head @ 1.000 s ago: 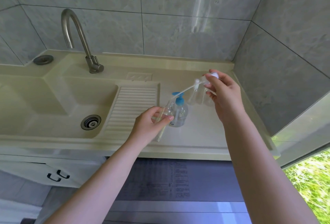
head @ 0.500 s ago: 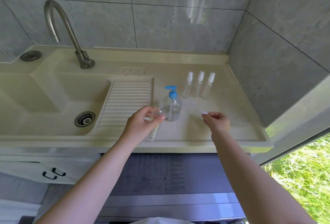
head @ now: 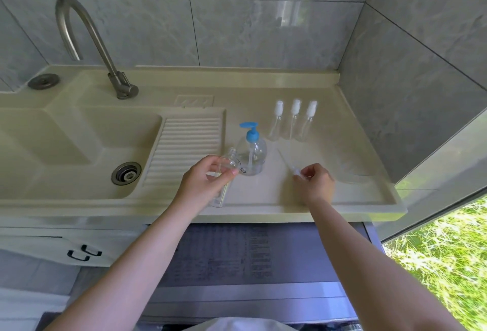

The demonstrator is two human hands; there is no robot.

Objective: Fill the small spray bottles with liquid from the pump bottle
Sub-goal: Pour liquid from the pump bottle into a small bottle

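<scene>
My left hand (head: 205,180) grips an uncapped clear small spray bottle (head: 228,165), tilted, its open neck pointing up and away, just left of the pump bottle. The pump bottle (head: 251,152) is clear with a blue pump head and stands upright on the counter. My right hand (head: 315,181) rests low on the counter and pinches the white spray head (head: 295,171), whose thin dip tube lies across the counter toward the back left. Three capped small spray bottles (head: 292,121) stand in a row behind.
The cream counter (head: 263,198) has a ribbed drainboard (head: 184,146) and a sink basin (head: 66,151) with a drain on the left, and a metal faucet (head: 105,67) behind. A clear shallow dish (head: 353,175) lies at the right. Grey tiled walls close the back and right.
My right hand has come down from above the three capped bottles to the counter at the right, bringing the spray head and its tube. My left hand kept hold of the open bottle.
</scene>
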